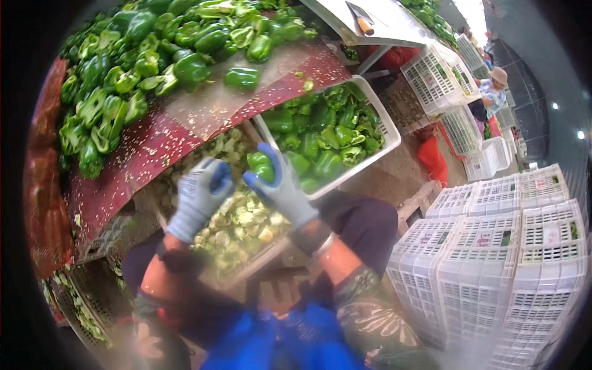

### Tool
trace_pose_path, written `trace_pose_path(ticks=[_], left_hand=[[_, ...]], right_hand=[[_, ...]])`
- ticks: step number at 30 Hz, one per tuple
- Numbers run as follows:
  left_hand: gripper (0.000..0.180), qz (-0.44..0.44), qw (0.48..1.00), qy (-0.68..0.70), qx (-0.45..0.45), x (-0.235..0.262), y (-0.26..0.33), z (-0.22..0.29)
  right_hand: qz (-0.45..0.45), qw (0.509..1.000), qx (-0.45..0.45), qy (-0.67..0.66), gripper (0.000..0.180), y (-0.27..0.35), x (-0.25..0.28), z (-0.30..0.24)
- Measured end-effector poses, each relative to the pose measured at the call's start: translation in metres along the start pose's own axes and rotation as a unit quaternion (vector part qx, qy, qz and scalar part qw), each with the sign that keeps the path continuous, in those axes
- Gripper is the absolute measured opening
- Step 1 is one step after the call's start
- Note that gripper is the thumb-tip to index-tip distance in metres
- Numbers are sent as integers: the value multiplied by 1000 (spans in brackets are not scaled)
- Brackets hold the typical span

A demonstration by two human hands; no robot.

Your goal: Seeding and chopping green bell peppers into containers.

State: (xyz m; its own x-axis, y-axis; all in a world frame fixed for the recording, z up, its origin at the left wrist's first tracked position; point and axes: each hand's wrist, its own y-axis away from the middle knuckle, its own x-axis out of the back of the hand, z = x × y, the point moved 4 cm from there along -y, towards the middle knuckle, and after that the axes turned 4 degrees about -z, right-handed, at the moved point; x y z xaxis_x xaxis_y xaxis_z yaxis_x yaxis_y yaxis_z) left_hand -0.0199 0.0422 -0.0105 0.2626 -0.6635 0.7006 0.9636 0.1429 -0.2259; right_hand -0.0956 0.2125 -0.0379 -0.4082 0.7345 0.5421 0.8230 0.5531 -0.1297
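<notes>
Both of my hands wear grey gloves with blue fingertips. My right hand [285,188] is closed around a piece of green bell pepper [261,165], its thumb and forefinger on either side. My left hand [202,196] is just to the left, its fingers curled in; whatever they may hold is hidden. Below both hands, a crate between my knees holds a heap of pale pepper cores [237,225]. Just beyond my right hand stands a white crate [390,126] of green pepper pieces.
A red-covered table [213,117] strewn with seeds carries a large pile of green peppers [154,55]. Stacked white crates [481,259] rise on my right. A knife [364,23] lies on a white tabletop farther off. Another person [493,92] is at the far right.
</notes>
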Motion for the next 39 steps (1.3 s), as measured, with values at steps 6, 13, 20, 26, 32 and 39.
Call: trace_pose_path(ticks=[6, 13, 20, 26, 32, 39], left_hand=[[35, -149, 984, -94, 36, -34, -10, -14], [37, -265, 946, -186, 16, -58, -14, -10], [35, -337, 932, -121, 50, -92, -8, -37], [35, -286, 954, -75, 45, -57, -14, -16], [34, -186, 979, -85, 7, -21, 4, -14], [34, 1, 997, -61, 56, 50, 12, -25]], right_hand=[[-2, 995, 21, -94, 68, -68, 111, 101], [173, 865, -261, 392, 79, -117, 287, 262], [59, 679, -292, 671, 65, -84, 289, 420], [103, 955, -75, 269, 44, -178, 212, 230], [-23, 886, 216, 409, 77, -258, -41, 59], [6, 980, 2, -196, 45, -244, -22, 64]])
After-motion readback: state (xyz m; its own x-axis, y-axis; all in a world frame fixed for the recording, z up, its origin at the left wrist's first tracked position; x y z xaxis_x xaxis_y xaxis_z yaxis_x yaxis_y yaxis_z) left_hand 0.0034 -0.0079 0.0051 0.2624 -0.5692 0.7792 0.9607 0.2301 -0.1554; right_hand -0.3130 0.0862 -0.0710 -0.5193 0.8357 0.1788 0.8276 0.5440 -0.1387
